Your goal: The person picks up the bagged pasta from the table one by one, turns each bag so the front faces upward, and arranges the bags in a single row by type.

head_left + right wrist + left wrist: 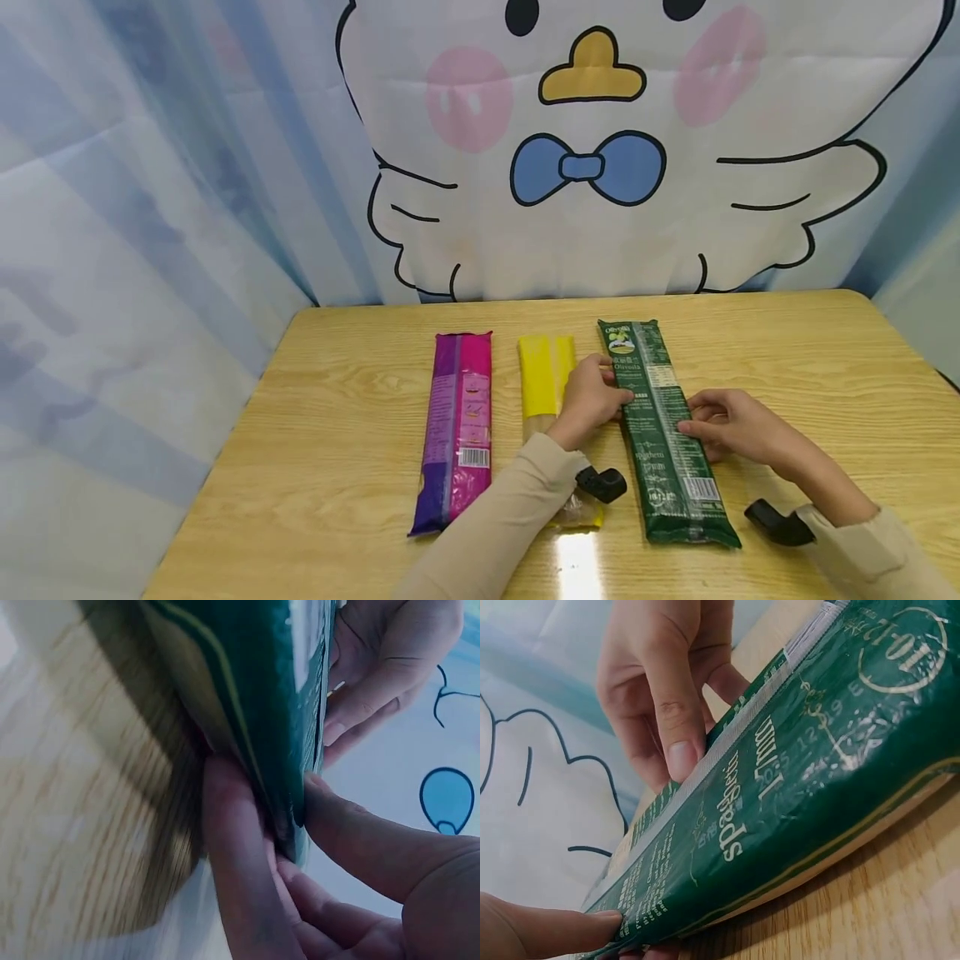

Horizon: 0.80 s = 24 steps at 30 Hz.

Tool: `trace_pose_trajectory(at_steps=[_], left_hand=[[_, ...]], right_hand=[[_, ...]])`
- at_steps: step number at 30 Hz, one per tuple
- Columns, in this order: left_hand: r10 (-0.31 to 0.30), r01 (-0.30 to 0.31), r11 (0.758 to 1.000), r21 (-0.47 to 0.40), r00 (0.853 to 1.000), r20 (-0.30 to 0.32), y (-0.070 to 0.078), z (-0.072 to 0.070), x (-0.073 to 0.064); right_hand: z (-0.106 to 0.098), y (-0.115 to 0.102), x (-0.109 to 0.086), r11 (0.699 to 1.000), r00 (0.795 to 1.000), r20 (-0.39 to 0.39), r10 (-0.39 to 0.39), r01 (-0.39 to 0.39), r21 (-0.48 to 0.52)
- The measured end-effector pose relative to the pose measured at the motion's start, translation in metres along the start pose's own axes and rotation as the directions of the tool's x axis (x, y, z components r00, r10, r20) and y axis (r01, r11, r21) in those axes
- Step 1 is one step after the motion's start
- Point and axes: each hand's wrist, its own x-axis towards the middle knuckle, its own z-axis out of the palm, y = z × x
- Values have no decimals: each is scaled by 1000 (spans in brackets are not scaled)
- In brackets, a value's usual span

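Both hands hold a green packet of spaghetti [663, 450] by its long edges, its printed side with the pale seam and barcode facing up. My left hand [592, 398] grips the left edge, thumb on top and fingers partly hidden beneath. On the opposite edge, my right hand [731, 423] pinches the packet between thumb and fingers. The right wrist view shows those fingers [232, 832] under the packet, close to the table. A yellow packet [546, 375] with a clear, tan lower part lies left of the green one, partly covered by the left hand and sleeve.
A pink and purple packet [457, 425] lies farther left on the wooden table [322, 467]. Behind the table's back edge hangs a curtain [480, 233] with a cartoon figure. Black wrist devices sit at both cuffs.
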Motion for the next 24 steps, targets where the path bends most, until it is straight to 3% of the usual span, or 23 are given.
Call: trace_pose_trajectory(at_steps=[11,17,24], left_hand=[[-44,39,985,-167,999,-27,4,1,0],[-58,50,976,-213,998,-34,4,0,-1],[-38,34,965,-262,999,-12,4,8,-1]], right_hand=[[-4,-4,-1,999,1000,7,-7,7,35],[-4,-10,-2,999,999,-5,-35,35,-8],[-10,-18,-10,996,998,-27,-63,61,-71]])
